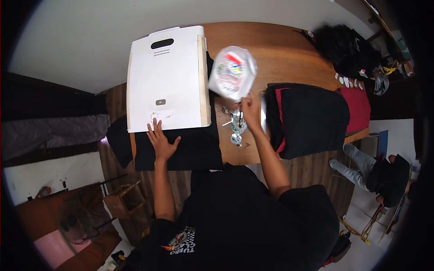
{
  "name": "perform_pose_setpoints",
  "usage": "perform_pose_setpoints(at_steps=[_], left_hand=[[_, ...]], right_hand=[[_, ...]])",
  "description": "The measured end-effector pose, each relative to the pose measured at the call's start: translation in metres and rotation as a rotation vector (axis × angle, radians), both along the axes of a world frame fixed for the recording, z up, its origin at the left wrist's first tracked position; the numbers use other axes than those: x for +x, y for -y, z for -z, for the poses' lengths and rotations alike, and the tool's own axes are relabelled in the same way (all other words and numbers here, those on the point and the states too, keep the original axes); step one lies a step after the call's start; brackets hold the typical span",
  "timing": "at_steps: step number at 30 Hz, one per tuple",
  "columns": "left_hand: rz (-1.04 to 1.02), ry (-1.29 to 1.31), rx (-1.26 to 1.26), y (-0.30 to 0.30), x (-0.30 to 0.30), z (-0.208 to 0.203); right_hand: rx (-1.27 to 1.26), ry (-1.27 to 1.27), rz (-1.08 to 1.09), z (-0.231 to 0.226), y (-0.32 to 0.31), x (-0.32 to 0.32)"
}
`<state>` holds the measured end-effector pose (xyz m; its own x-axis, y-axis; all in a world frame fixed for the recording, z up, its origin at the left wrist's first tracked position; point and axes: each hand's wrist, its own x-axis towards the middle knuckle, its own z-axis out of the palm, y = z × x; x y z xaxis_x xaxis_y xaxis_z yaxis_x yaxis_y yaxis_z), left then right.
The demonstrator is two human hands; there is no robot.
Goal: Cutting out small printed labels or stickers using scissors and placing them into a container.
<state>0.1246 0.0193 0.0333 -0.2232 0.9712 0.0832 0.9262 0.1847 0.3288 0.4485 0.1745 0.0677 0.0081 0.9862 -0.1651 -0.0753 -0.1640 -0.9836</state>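
A white panel [176,86] with an oval handle slot and tape-like strips down its sides lies on black cloth [181,153], likely a garment, on the left of the table. My left hand [162,142] is open, fingers spread, its fingertips on the panel's lower edge and its palm over the black cloth. To the right of the panel, my right hand [250,109] is closed on the lower edge of a translucent whitish plastic sheet [246,86], held up off the table. Coloured print shows on it, blurred. Below it lie crumpled shiny scraps [236,135].
A stack of folded black and red cloth [312,119] sits on the right of the wooden table [271,40]. Behind it are a dark bag-like heap [346,49] and small white pieces [347,82]. A person [386,176] is at the far right. A fan [74,223] stands lower left.
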Motion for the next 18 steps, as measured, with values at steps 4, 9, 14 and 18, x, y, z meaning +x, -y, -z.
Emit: perform_pose_setpoints(at_steps=[4, 9, 14, 18], left_hand=[[0.014, 0.029, 0.02, -0.002, 0.002, -0.003], [-0.05, 0.203, 0.136, 0.021, 0.015, 0.003], [-0.179, 0.592, 0.044, 0.103, 0.047, 0.036], [-0.297, 0.606, -0.782, 0.18, 0.06, 0.053]], right_hand=[[-0.004, -0.106, -0.2, -0.016, 0.027, -0.059], [-0.064, -0.036, -0.295, -0.035, 0.042, -0.114], [-0.045, 0.02, -0.36, -0.004, 0.046, -0.125], [0.16, -0.106, -0.305, 0.031, 0.063, -0.097]])
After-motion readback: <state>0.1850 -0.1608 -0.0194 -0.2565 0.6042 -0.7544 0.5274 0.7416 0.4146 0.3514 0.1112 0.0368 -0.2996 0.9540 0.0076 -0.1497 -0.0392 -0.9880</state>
